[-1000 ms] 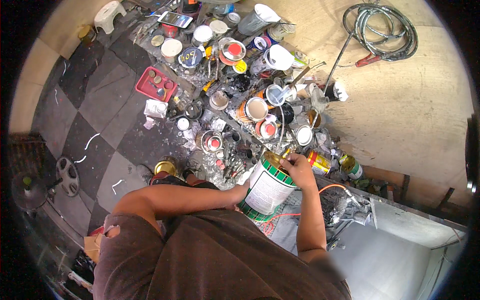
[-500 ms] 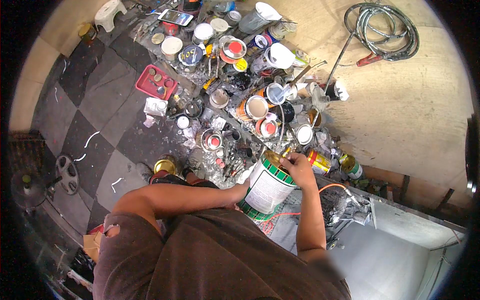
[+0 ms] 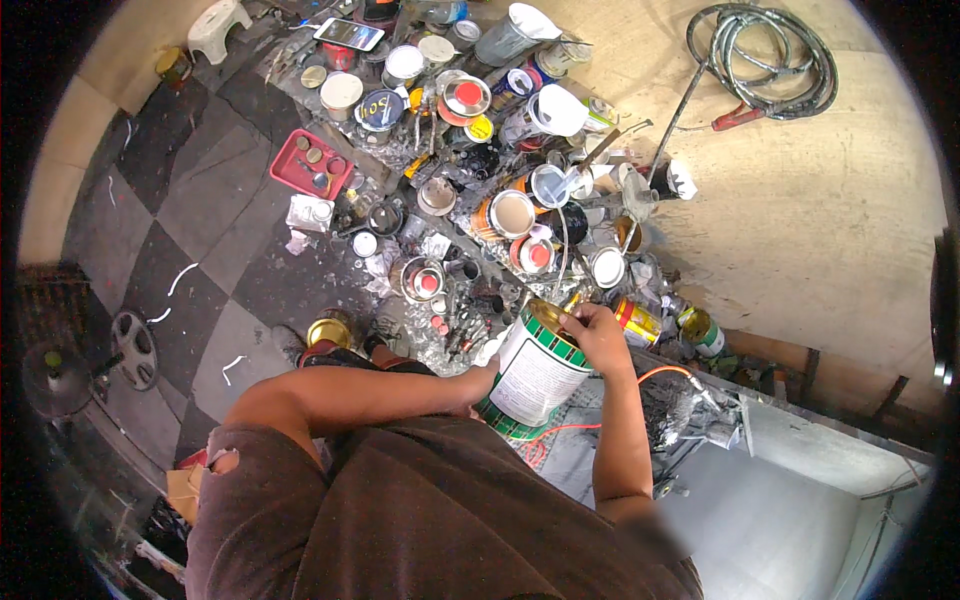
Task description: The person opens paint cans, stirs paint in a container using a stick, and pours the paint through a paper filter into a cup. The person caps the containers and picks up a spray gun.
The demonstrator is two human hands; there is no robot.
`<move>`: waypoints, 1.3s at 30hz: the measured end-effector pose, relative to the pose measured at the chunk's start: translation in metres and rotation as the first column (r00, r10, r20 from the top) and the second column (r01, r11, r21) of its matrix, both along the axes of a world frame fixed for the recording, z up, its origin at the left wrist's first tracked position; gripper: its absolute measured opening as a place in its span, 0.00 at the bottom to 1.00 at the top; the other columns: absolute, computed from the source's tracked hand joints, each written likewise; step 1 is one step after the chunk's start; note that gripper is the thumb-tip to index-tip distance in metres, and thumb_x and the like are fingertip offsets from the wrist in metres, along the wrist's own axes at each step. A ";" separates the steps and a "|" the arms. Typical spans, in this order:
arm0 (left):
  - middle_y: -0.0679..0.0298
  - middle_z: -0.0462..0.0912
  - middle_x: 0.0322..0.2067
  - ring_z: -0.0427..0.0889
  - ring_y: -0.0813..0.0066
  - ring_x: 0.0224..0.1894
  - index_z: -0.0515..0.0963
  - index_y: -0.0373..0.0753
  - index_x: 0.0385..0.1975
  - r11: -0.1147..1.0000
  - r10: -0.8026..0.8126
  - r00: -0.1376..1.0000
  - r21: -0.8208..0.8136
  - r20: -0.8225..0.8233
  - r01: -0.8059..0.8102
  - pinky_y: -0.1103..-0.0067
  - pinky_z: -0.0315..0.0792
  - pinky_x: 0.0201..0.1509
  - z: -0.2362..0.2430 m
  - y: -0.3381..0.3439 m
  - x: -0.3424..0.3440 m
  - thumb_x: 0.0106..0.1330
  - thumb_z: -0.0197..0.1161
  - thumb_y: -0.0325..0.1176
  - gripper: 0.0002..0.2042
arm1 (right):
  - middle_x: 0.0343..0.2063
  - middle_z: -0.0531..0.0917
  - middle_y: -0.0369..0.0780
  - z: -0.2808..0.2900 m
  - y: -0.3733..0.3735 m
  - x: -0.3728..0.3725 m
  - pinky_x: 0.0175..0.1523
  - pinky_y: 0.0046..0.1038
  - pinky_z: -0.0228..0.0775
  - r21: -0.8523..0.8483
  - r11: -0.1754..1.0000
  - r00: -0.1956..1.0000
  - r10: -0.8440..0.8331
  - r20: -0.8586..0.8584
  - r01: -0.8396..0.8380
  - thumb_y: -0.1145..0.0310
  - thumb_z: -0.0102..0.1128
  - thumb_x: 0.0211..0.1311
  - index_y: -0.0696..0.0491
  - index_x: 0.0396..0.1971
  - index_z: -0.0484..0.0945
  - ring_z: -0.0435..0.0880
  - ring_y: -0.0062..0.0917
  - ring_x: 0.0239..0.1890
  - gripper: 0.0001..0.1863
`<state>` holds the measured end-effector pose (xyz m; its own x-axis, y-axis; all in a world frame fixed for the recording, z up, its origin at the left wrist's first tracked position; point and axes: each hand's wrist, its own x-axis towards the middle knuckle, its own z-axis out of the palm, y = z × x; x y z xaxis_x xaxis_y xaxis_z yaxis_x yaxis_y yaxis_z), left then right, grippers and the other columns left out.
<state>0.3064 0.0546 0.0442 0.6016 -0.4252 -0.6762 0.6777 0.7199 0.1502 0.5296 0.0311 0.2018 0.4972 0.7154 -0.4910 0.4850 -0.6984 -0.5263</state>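
A large white-and-green can (image 3: 532, 380) with a printed label is held tilted in front of my body, its gold top facing away from me. My left hand (image 3: 478, 382) grips the can's lower left side, its fingertips partly hidden behind it. My right hand (image 3: 595, 330) grips the top rim, thumb and fingers at the gold opening. A yellow can with a red band (image 3: 637, 323) lies just beyond my right hand. A second gold can (image 3: 330, 334) stands on the floor by my feet.
Crowded paint cans (image 3: 515, 217) and lids cover the work area ahead. A red tray (image 3: 292, 166) and phone (image 3: 348, 34) lie among them. A coiled hose (image 3: 810, 70) is on the pale board. An orange air hose (image 3: 660, 371) runs rightward. A white stool (image 3: 215, 30) stands at upper left.
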 end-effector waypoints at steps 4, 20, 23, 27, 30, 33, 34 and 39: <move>0.49 0.65 0.70 0.70 0.47 0.66 0.62 0.37 0.72 0.996 0.056 0.998 0.066 0.029 -0.058 0.52 0.77 0.56 -0.011 -0.014 0.002 0.77 0.25 0.66 0.41 | 0.20 0.83 0.46 0.000 0.002 -0.001 0.34 0.34 0.70 0.005 1.000 1.000 -0.016 -0.006 0.016 0.63 0.67 0.64 0.63 0.28 0.81 0.79 0.28 0.23 0.15; 0.54 0.81 0.55 0.83 0.58 0.52 0.70 0.41 0.65 0.994 0.055 0.998 0.097 -0.041 -0.051 0.59 0.82 0.45 0.025 0.010 0.006 0.76 0.27 0.69 0.40 | 0.20 0.83 0.46 0.000 0.014 0.012 0.35 0.34 0.71 -0.021 0.999 0.996 0.043 0.073 -0.042 0.61 0.69 0.64 0.61 0.28 0.83 0.80 0.30 0.24 0.16; 0.55 0.81 0.55 0.83 0.58 0.51 0.70 0.42 0.66 0.995 0.065 0.998 0.072 -0.015 -0.063 0.59 0.82 0.45 0.047 0.022 0.004 0.76 0.29 0.70 0.39 | 0.21 0.84 0.46 -0.004 0.015 0.020 0.36 0.35 0.71 -0.022 0.999 0.998 0.042 0.039 -0.041 0.61 0.69 0.64 0.61 0.28 0.83 0.80 0.29 0.25 0.16; 0.56 0.81 0.56 0.83 0.57 0.52 0.69 0.42 0.66 0.995 0.071 0.997 0.066 0.030 -0.073 0.59 0.81 0.45 0.025 0.011 0.006 0.75 0.29 0.70 0.40 | 0.23 0.84 0.46 -0.001 0.021 0.017 0.36 0.34 0.71 -0.096 0.994 0.995 0.051 0.085 -0.043 0.59 0.69 0.64 0.61 0.28 0.83 0.81 0.28 0.26 0.17; 0.55 0.78 0.61 0.80 0.57 0.56 0.67 0.43 0.69 0.995 0.075 0.996 0.063 0.039 -0.078 0.57 0.80 0.49 0.017 0.009 0.006 0.75 0.28 0.70 0.40 | 0.23 0.85 0.46 0.005 0.027 0.009 0.37 0.34 0.72 -0.113 0.993 0.993 0.048 0.104 -0.036 0.59 0.68 0.64 0.61 0.29 0.83 0.81 0.30 0.26 0.18; 0.55 0.62 0.74 0.62 0.52 0.75 0.56 0.43 0.76 0.998 0.063 0.991 0.024 0.119 -0.066 0.45 0.65 0.67 0.013 0.024 0.000 0.76 0.26 0.68 0.40 | 0.24 0.85 0.47 0.015 0.034 -0.007 0.38 0.35 0.72 -0.138 0.990 0.990 0.021 0.140 -0.001 0.58 0.68 0.64 0.61 0.31 0.83 0.82 0.31 0.27 0.18; 0.55 0.62 0.74 0.62 0.52 0.75 0.56 0.43 0.76 0.998 0.063 0.990 0.021 0.129 -0.066 0.45 0.65 0.67 -0.005 0.022 0.004 0.76 0.26 0.68 0.40 | 0.25 0.86 0.47 0.019 0.036 -0.014 0.39 0.35 0.73 -0.162 0.986 0.984 0.002 0.177 0.027 0.58 0.68 0.64 0.61 0.32 0.84 0.83 0.32 0.28 0.18; 0.54 0.67 0.72 0.67 0.56 0.73 0.59 0.46 0.76 0.949 0.007 0.968 0.303 0.250 -0.085 0.51 0.62 0.72 -0.025 0.075 0.008 0.78 0.27 0.65 0.37 | 0.23 0.85 0.44 -0.009 0.026 -0.019 0.36 0.34 0.72 -0.088 0.995 0.947 -0.015 0.321 0.045 0.58 0.68 0.65 0.62 0.33 0.84 0.81 0.28 0.26 0.19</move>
<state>0.3140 0.1300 0.0193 0.7776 -0.1866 -0.6004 0.5595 0.6409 0.5255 0.5106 0.0568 0.1928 0.6597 0.6563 -0.3663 0.5952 -0.7538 -0.2786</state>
